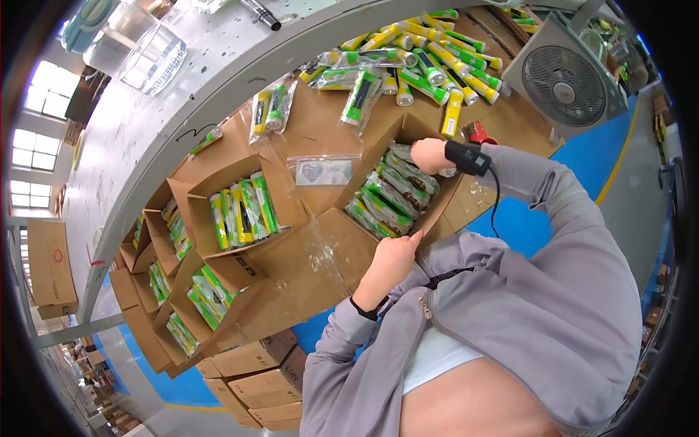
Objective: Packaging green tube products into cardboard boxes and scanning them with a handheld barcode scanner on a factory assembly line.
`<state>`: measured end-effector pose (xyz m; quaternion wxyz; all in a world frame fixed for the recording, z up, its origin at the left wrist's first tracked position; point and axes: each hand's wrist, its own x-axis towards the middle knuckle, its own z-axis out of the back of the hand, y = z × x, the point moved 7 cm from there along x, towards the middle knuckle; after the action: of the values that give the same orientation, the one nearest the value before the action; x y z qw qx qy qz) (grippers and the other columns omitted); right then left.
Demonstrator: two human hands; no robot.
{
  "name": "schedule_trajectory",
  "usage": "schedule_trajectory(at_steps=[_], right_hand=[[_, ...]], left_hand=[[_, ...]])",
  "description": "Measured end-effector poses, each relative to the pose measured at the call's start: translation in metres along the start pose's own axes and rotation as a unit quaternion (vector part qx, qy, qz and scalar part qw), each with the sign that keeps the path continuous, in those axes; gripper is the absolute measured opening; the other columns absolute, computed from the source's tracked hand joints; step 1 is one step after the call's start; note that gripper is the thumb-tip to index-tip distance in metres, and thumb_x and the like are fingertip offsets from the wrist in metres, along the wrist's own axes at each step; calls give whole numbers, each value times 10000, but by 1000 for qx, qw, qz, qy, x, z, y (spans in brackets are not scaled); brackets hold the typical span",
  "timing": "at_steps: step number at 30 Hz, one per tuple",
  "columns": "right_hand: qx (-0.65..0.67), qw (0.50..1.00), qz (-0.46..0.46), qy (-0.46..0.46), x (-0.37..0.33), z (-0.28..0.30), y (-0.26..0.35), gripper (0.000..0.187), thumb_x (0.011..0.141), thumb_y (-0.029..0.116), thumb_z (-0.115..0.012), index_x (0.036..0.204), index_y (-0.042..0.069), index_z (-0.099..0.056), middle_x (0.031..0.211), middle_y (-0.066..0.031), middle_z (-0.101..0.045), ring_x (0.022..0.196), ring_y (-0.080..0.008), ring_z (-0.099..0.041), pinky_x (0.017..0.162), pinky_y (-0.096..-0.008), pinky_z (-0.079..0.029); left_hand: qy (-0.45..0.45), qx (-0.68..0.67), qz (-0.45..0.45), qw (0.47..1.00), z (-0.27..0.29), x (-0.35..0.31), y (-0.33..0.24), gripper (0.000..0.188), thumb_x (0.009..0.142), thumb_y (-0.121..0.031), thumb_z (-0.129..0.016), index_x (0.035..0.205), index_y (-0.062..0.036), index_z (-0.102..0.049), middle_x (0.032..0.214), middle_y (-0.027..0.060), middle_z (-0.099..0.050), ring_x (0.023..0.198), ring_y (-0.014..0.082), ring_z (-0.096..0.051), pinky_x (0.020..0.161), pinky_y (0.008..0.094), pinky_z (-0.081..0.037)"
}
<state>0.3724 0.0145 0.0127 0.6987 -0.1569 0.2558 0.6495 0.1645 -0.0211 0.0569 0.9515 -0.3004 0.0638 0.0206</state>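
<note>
An open cardboard box [353,226] in front of me holds a row of green flashlights [389,202] in clear plastic bags. My left hand [389,264] is closed on the near rim of this box, its fingertips partly hidden by the wall. At the box's far right corner, my right hand [429,156] is curled over the end of the row. Under its fingers shows the pale end of a bagged flashlight [448,172], which it seems to grip. A flat clear bag with a printed card [324,170] lies left of the box.
Several boxes of flashlights [246,211] stand at the left. Loose yellow and green flashlights [437,62] are piled at the back, with a grey fan [562,84] to their right. A red object [479,134] lies near my right wrist. A water jug [138,47] stands on the raised shelf [218,69].
</note>
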Motion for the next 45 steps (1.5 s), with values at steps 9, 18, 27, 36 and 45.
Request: schedule_trajectory(at_steps=[9,18,27,36,45], right_hand=[[102,966,-170,-164,1,-39,-20,247,686,168,-645,802,-50,-639,849,-200,-644,780,-295,-652,616,-348,-524],[96,987,-125,33,-8,-78,-33,278,651,63,-652,900,-61,-626,854,-221,-657,850,-347,-655,683,-421,-541],[2,975,-186,122,44,-196,-62,236,774,173,-579,947,22,-632,896,-171,-672,768,-286,-673,661,-426,-535],[-112,975,-184,49,27,-211,-29,163,714,116,-618,834,49,-706,875,-135,-668,816,-260,-651,709,-364,-529],[-21,991,-22,132,30,-145,-30,164,732,123,-592,834,39,-688,874,-119,-676,845,-275,-652,735,-335,-522]], left_hand=[[15,-12,16,1000,6,-3,-1,403,807,-76,-537,1209,-55,-538,792,123,-634,714,298,-616,643,383,-491],[-190,-190,87,959,161,32,119,287,874,-179,-581,1085,14,-598,956,189,-649,879,301,-637,772,353,-496],[-283,-102,290,909,171,87,361,231,862,-171,-558,1018,-18,-633,997,88,-669,877,218,-620,770,322,-487],[-256,-117,374,884,114,91,387,233,856,-160,-551,1021,-18,-634,1008,114,-662,916,247,-615,795,339,-481],[-245,-259,270,895,156,108,294,235,849,-148,-544,1023,-18,-635,1020,140,-655,954,277,-610,820,356,-475]])
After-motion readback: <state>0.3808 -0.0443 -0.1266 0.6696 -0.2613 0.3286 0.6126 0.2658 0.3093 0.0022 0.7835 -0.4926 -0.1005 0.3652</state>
